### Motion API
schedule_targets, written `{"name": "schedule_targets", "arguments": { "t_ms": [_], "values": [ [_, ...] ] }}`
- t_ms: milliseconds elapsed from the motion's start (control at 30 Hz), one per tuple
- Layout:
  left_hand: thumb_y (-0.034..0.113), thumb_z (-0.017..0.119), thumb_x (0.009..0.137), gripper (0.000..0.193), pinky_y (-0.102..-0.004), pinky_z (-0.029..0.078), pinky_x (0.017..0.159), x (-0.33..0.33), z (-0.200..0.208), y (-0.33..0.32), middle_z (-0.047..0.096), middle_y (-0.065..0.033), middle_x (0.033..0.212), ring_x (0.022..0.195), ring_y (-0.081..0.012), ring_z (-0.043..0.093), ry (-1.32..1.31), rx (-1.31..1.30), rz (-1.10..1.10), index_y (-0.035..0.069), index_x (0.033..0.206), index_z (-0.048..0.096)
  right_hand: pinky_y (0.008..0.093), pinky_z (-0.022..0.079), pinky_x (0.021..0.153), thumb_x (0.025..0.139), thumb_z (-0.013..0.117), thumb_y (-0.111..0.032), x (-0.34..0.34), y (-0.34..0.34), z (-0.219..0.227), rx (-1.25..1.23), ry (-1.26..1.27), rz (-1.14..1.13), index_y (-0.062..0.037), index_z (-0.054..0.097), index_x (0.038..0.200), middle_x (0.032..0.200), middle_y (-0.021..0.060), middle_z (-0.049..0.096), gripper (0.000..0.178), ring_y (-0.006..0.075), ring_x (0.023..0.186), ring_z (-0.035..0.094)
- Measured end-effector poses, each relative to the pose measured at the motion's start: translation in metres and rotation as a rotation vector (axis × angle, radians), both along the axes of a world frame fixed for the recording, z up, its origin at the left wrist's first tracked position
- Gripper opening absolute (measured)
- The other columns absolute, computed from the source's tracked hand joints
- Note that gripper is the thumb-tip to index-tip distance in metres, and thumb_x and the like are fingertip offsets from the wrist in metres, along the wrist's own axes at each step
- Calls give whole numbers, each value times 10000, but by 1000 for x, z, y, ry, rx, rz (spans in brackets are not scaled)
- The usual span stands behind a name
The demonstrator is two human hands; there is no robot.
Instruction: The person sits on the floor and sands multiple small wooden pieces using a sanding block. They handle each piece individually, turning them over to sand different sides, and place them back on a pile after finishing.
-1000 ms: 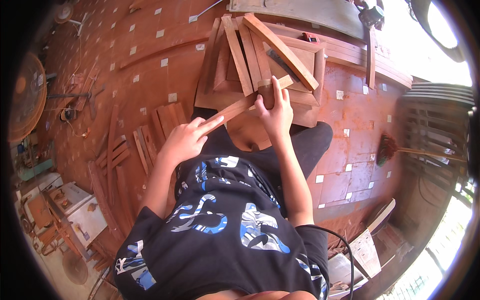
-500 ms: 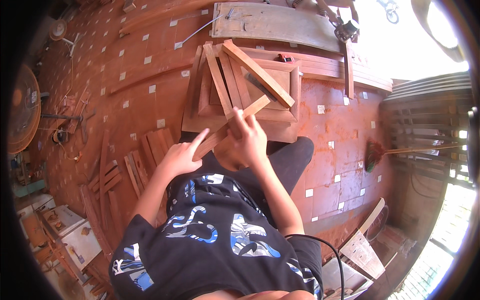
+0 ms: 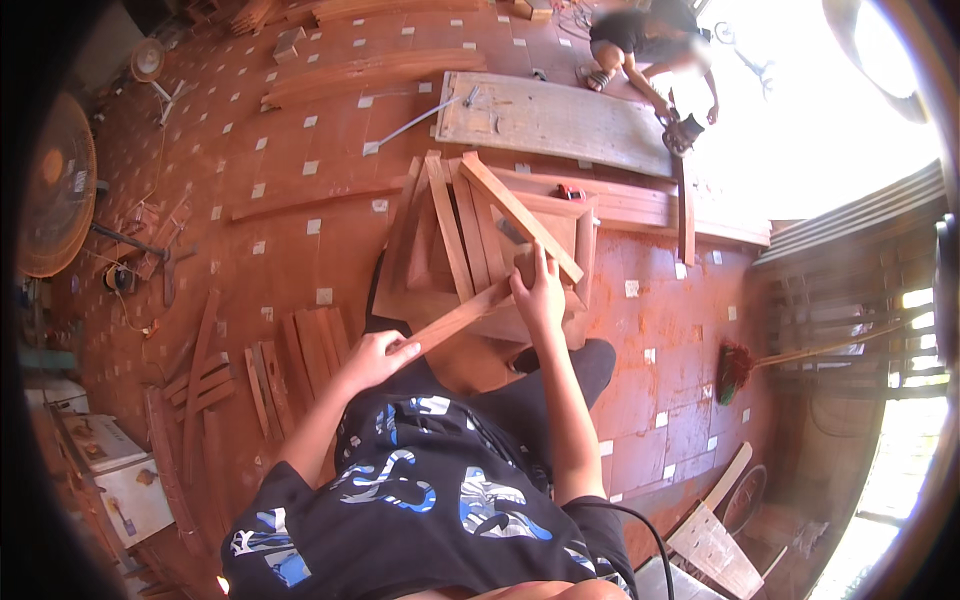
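Observation:
A reddish wooden strip [image 3: 455, 318] slants across in front of my body, lower at the left end. My left hand [image 3: 378, 362] grips its near left end, thumb along the top. My right hand [image 3: 540, 292] is closed around the far right end, with one finger stretched toward the wood beyond. Beyond the strip lies a panelled wooden door piece [image 3: 412, 262] on which several loose strips rest. Among them, a lighter strip [image 3: 520, 215] lies diagonally close to my right fingertips.
A red tape measure [image 3: 571, 192] lies behind the panel. Farther back, a person [image 3: 640, 55] crouches with a power tool [image 3: 682, 134] at a long board [image 3: 560, 120]. Wood pieces [image 3: 310, 345] lie on the floor at left; a broom [image 3: 735, 370] is at right.
My right hand has slid outward to the strip's far end, and my left fingers have wrapped round the near end. The view has tilted up, showing more of the crouching person.

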State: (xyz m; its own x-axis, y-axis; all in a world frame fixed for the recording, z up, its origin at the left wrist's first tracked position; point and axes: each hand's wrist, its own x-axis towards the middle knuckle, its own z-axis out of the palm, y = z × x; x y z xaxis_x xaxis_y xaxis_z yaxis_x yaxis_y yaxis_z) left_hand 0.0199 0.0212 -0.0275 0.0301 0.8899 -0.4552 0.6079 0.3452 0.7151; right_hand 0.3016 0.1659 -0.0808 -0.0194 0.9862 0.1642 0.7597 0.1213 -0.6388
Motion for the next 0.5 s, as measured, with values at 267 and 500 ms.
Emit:
{"name": "schedule_targets", "arguments": {
  "t_ms": [267,500],
  "values": [
    [346,647,1030,391,-227,434,428,1,-4,-7,704,-70,793,514,-85,587,-437,-292,190,-30,1137,645,463,594,784,833,750,-227,-54,-88,50,130,-23,448,-147,524,1476,1167,163,603,687,363,949,687],
    [321,675,1009,370,-219,415,420,-4,13,8,689,-55,776,509,-61,557,-404,-283,148,-28,1131,658,488,589,780,878,703,-236,-12,-3,16,13,-105,85,-137,479,1495,1156,190,569,664,392,997,676]
  ]
}}
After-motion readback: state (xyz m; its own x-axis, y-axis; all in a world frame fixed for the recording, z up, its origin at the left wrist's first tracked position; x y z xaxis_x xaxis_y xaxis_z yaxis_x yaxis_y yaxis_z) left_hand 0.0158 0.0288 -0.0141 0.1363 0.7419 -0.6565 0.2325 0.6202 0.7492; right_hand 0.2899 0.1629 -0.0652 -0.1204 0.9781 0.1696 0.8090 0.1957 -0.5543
